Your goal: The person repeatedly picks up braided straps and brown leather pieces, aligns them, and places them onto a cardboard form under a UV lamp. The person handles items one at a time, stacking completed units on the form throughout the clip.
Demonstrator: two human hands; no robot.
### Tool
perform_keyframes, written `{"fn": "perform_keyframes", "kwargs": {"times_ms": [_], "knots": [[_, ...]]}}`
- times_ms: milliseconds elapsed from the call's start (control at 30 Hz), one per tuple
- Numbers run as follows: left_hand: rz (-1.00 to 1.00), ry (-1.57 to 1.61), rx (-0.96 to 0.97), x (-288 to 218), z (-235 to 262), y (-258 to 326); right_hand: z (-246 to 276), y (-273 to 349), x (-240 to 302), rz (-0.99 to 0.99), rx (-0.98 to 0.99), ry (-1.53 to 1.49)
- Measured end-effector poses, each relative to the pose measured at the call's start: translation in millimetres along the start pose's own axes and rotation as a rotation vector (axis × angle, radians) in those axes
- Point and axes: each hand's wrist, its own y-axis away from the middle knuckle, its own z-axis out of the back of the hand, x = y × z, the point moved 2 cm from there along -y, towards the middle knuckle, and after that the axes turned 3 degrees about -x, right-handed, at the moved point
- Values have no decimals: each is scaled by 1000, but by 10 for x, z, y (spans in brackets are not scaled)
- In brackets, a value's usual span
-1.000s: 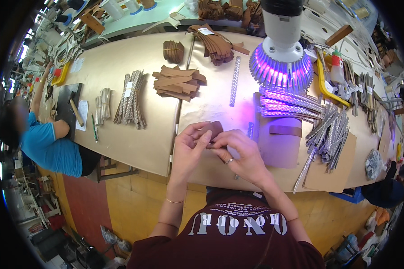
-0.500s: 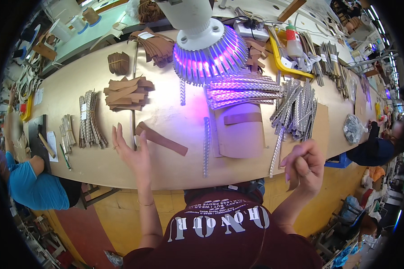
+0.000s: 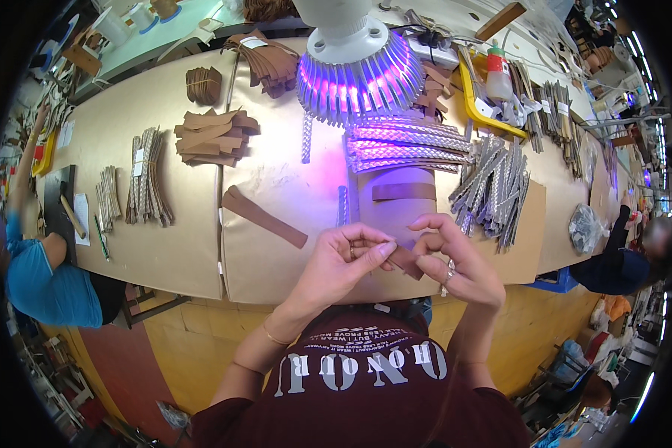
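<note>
Half a second ago the hands were wide apart; now the left hand (image 3: 345,257) and right hand (image 3: 448,257) have come together, both pinching a small brown leather strip (image 3: 406,261) above the table (image 3: 172,239) edge.

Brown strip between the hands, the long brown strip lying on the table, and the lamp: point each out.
brown strip between the hands (image 3: 405,261), head view, its middle between the fingertips.
long brown strip (image 3: 263,216), head view, mid-length.
lamp (image 3: 355,75), head view, finned rim.
</note>
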Motion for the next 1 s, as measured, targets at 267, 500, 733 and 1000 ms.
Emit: {"fn": "perform_keyframes", "kwargs": {"times_ms": [267, 500, 733, 1000], "knots": [[-110, -120, -297, 196, 168, -161, 327, 68, -179, -73, -399, 140], [-152, 11, -398, 339, 207, -245, 410, -113, -215, -43, -387, 205], [-120, -149, -409, 468, 57, -321, 391, -106, -156, -46, -362, 215], [-251, -115, -413, 425, -25, -280, 376, -53, -92, 28, -383, 240]]}}
